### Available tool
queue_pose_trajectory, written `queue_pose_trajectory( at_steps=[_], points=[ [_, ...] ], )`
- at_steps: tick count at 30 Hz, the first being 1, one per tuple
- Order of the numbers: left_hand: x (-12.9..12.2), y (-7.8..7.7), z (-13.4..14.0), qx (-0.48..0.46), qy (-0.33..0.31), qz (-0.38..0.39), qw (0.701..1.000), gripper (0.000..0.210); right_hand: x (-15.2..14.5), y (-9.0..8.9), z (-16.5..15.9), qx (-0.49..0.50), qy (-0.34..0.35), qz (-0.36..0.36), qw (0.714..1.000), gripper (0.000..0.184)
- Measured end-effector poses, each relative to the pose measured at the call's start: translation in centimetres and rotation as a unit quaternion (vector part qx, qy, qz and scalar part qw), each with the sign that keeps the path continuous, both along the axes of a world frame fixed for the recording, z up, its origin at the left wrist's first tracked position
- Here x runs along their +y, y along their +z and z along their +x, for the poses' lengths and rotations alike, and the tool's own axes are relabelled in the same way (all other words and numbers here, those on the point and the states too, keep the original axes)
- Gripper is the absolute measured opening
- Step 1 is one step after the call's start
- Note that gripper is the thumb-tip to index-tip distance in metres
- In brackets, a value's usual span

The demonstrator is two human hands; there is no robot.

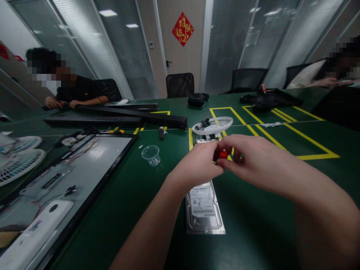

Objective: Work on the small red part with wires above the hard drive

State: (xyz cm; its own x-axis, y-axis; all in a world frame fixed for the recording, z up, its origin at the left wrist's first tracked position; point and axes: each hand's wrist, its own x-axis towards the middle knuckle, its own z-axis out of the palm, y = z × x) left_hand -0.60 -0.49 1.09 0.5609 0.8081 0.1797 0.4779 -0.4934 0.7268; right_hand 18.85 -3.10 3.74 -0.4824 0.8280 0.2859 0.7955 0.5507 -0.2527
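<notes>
So we've got a small red piece [223,154] between our hands, pinched in our right hand [250,157]; our left hand [198,162] is right beside it, but we can't tell if it's gripping too. The hard drive [204,223] lies just below, label [201,200] too small to read. Clear cup [151,153] off left, contents unclear, and the white grille [227,122] holds some dark part [206,122]

Red piece [223,154], yellow-lined green table [128,210]
</notes>
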Motion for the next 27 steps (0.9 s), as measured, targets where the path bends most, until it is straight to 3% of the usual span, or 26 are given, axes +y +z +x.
queue_pose_trajectory(
  at_steps=[3, 7, 10, 18, 21, 23, 27],
  points=[
    [0.03, -0.1, 0.05, 0.003, 0.007, 0.001, 1.0, 0.025, 0.03, 0.15, -0.06, 0.007, 0.029, -0.01, 1.0, 0.02],
    [0.03, -0.1, 0.18, -0.009, -0.014, 0.007, 1.0, 0.026, 0.21, 0.0, -0.11, -0.024, -0.031, -0.012, 0.999, 0.009],
    [0.02, -0.05, 0.13, -0.003, -0.023, 0.003, 1.0, 0.023, 0.16, -0.06, -0.14, -0.042, -0.055, -0.01, 0.998, 0.017],
    [0.15, -0.2, -0.05, 0.006, 0.002, 0.004, 1.0, 0.027, -0.05, 0.28, -0.14, 0.005, 0.027, -0.013, 1.0, 0.018],
    [0.1, -0.09, 0.08, 0.003, -0.001, 0.004, 1.0, 0.032, 0.1, 0.08, -0.1, -0.016, -0.017, -0.01, 1.0, 0.011],
    [0.04, 0.02, 0.14, 0.014, 0.002, -0.001, 1.0, 0.031, 0.17, -0.08, -0.08, -0.036, -0.044, -0.007, 0.998, 0.017],
    [-0.04, 0.15, 0.12, 0.024, 0.007, -0.001, 1.0, 0.026, 0.11, -0.06, -0.1, -0.026, -0.045, -0.006, 0.999, 0.018]
  ],
)
